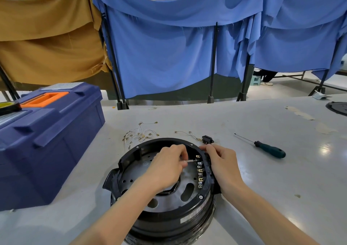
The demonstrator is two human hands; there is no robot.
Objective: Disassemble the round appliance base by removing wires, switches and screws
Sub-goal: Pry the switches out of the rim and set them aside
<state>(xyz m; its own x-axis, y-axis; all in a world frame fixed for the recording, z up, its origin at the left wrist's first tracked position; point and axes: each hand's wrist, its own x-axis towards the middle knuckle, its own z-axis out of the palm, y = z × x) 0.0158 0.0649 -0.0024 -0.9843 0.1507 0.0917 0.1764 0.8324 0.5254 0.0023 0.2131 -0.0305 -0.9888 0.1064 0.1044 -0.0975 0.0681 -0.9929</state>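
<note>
Base: the round base (169, 216) sits open side up on the table (262, 188), right in front of me.
Left grip: my left grip (165, 167) reaches inside the base and pinches a thin white wire (190, 161) that leads to the brass terminals (200, 173) along the right wall.
Right grip: my right grip (223, 164) curls over the right rim of the base, holding it.
Beyond the base: loose wires (140, 133) and a black switch (207, 139) lie on the table.
Right: a green-handled screwdriver (270, 148), lying apart.
Left: a blue toolbox (47, 141).
</note>
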